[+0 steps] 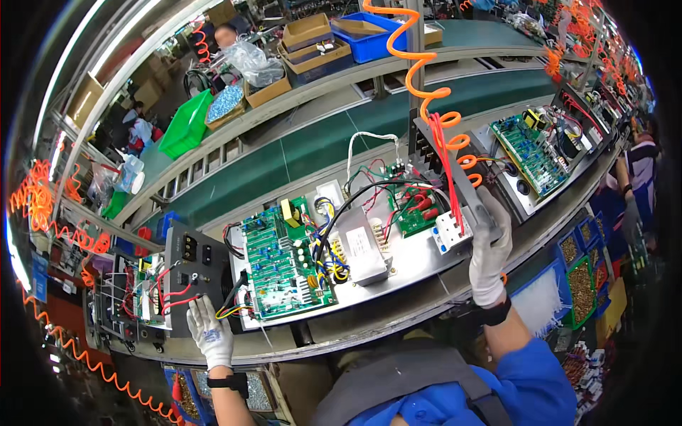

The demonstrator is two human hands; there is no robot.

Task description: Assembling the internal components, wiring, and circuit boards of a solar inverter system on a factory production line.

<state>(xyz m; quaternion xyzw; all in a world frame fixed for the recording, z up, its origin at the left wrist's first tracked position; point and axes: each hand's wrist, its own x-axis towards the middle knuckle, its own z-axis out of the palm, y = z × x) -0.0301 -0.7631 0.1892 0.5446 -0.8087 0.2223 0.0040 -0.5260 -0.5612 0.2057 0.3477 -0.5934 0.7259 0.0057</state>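
Observation:
A metal base plate [419, 264] lies on the line before me. It carries a green circuit board [280, 263], a pale boxy component [359, 252], a smaller green board [415, 209] and bundled wires. A black end panel [195, 248] with sockets stands at its left, a dark end panel [455, 167] at its right. My left hand [211, 332], white-gloved, rests with fingers stretched against the left panel's lower part, beside red wires. My right hand [490, 248], also gloved, is closed round the right panel's near edge, next to a white breaker block [452, 233]; its thumb is hidden.
An orange coiled hose [426, 92] hangs close to the right panel. Similar units stand on the line, one at the right [529, 153] and one at the left [131, 291]. Beyond the green belt [298, 156] are bins and cartons. Parts bins [581, 291] sit at lower right, near another person.

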